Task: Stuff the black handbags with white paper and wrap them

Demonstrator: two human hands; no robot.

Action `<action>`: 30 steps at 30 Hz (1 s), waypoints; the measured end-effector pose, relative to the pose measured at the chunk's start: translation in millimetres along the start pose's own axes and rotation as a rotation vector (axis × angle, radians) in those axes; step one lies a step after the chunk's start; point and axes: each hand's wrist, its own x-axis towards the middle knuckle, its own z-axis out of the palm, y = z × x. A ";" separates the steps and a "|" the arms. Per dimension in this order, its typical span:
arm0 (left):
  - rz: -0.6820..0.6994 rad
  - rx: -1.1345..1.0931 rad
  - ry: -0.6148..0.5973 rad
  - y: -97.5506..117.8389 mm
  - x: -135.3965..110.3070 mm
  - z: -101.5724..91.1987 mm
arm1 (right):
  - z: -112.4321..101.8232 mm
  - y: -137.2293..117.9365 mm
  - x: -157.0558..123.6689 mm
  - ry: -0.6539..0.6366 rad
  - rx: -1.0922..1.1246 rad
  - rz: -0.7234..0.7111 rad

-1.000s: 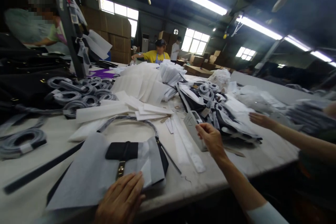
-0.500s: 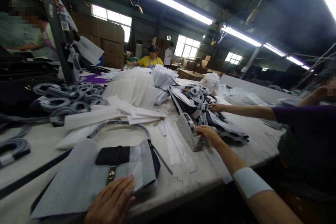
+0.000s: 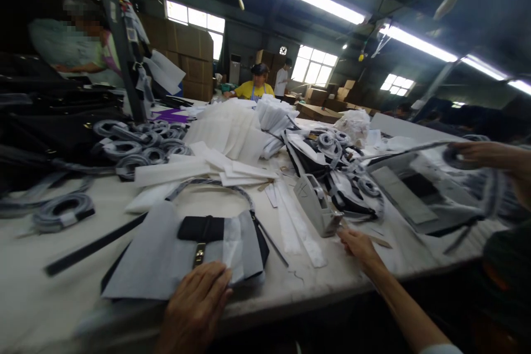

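Note:
A black handbag (image 3: 202, 229) lies on the table with a white tissue sheet (image 3: 143, 263) across its front. Its gold clasp (image 3: 199, 254) shows, and the wrapped handle (image 3: 215, 181) arches behind. My left hand (image 3: 201, 296) rests with outstretched fingers on the bag's lower front and the tissue. To the right stands a grey tape dispenser (image 3: 312, 206). At its metal cutting edge my right hand (image 3: 359, 246) is closed in a pinch on the tape, which is clear and hardly visible.
White foam sheets (image 3: 219, 130) and coiled wrapped straps (image 3: 122, 148) lie behind the bag. Two white strips (image 3: 296, 227) run beside the dispenser. On the right, a co-worker's hand (image 3: 489, 154) holds a strap over another bag (image 3: 418, 193). The table's front edge (image 3: 290, 303) is near.
My right hand has moved from beside the tape roll to the dispenser's front end. My left hand stays on the bag. The co-worker's hand has lifted a strap; the view has swung left.

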 end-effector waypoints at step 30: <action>-0.141 -0.062 -0.026 9.2 -9.0 8.2 | 234.0 -209.4 -104.9 -1.174 -1.433 -1.606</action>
